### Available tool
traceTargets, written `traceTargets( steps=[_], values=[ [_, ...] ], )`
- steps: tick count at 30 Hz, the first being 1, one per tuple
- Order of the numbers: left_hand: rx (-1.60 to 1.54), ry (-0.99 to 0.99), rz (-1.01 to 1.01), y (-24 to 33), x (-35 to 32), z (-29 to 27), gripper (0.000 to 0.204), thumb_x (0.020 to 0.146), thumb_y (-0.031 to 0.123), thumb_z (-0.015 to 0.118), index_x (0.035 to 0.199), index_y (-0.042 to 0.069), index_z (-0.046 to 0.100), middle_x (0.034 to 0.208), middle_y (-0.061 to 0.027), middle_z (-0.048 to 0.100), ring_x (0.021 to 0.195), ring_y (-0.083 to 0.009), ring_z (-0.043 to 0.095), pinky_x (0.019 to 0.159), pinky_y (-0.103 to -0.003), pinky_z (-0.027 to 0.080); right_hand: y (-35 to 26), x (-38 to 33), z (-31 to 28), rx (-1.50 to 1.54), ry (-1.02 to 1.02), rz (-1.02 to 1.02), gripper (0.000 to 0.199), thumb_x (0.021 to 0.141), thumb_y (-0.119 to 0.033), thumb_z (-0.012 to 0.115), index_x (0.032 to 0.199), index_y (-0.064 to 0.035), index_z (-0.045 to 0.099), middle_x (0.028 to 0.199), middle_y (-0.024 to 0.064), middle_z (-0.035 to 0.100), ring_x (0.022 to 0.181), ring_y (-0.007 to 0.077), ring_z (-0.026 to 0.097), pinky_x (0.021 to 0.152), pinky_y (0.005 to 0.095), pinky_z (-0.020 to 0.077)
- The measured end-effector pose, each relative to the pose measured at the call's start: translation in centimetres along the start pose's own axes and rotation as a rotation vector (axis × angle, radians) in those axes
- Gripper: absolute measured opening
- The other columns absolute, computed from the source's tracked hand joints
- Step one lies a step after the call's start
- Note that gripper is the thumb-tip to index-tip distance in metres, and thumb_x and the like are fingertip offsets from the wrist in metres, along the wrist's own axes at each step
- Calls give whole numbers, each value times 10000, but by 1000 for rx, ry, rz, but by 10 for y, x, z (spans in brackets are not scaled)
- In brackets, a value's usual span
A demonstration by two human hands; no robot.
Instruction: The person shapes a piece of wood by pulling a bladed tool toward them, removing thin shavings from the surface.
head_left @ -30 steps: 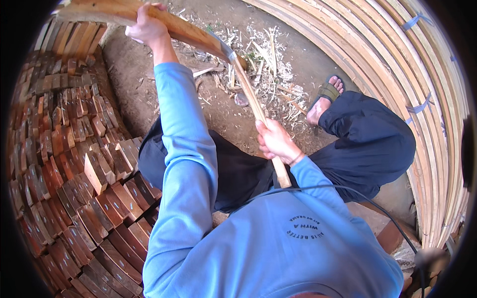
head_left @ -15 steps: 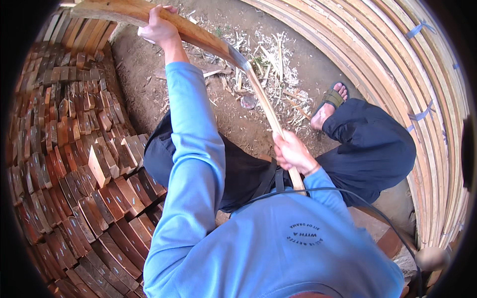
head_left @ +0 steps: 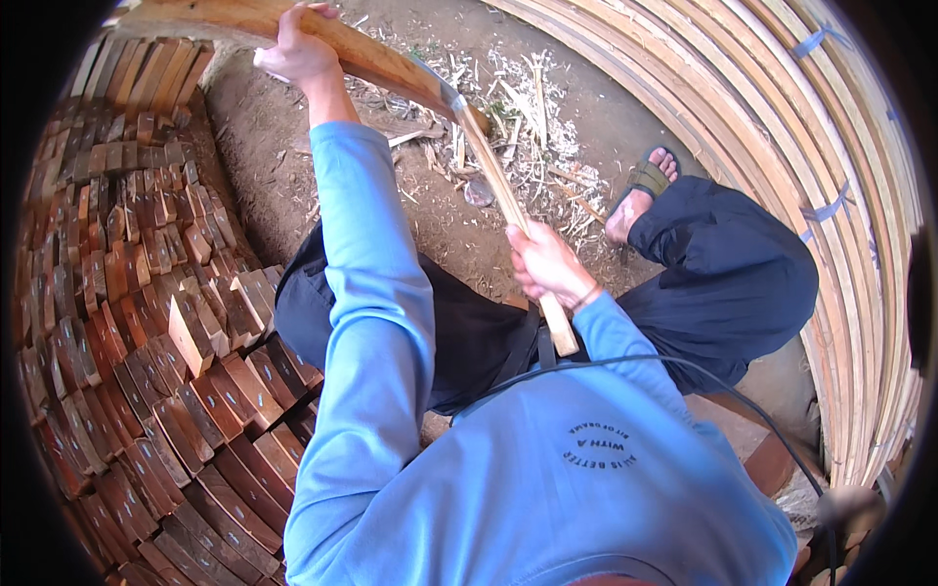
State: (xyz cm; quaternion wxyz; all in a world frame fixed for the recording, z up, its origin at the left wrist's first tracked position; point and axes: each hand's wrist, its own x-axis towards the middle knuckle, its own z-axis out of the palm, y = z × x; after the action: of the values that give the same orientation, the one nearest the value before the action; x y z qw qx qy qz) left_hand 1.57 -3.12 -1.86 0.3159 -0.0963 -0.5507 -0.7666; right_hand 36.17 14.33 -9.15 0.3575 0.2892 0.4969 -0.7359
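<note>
My left hand [head_left: 298,49] grips the long wooden piece [head_left: 362,54] up top; my right hand [head_left: 547,266] closes on the tool's pale handle [head_left: 513,210] (blade meeting wood), beside stacked reddish blocks [head_left: 147,322].

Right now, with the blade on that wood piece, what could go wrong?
1. The left hand grips the long wood piece on the same side the blade bites, so a slip along the wood could run toward the fingers.
2. The sandalled foot lies beyond the cut, among the shavings; a glancing stroke might reach it.
3. The right hand holds the tool handle low; the grip may twist.
</note>
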Motion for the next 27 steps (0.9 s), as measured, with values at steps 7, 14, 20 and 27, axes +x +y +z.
traceTargets(
  steps=[7, 14, 20, 27],
  values=[
    [99, 16, -5, -5, -7, -1, 246, 786, 41, 619, 851, -196, 605, 732, -266, 676, 597, -336, 692, 594, -435, 602, 12, -9, -13, 31, -14, 44, 216, 1118, -292, 425, 964, -140, 424, 652, -42, 386, 449, 46, 346, 349, 252, 289],
    [-48, -54, -34, -3, 0, 3, 241, 782, 36, 626, 873, -187, 615, 744, -268, 674, 611, -334, 689, 600, -443, 602, -11, -4, -8, -46, 40, -36, 165, 1114, -269, 438, 1008, -143, 436, 700, -48, 406, 479, 43, 348, 380, 238, 296],
    [30, 85, 14, -8, 10, -10, 208, 807, 43, 609, 729, -150, 621, 690, -239, 683, 558, -304, 670, 579, -384, 577, 19, -8, -4, -22, -25, 4, 199, 1120, -294, 428, 986, -147, 415, 696, -37, 404, 474, 52, 345, 374, 241, 309],
    [-14, 4, -5, -14, 16, -8, 253, 794, 29, 612, 886, -206, 591, 734, -259, 672, 586, -335, 679, 575, -423, 592, -1, -16, -7, 8, -41, 0, 211, 1125, -318, 412, 999, -150, 423, 697, -42, 386, 485, 45, 338, 368, 230, 295]
  ],
)
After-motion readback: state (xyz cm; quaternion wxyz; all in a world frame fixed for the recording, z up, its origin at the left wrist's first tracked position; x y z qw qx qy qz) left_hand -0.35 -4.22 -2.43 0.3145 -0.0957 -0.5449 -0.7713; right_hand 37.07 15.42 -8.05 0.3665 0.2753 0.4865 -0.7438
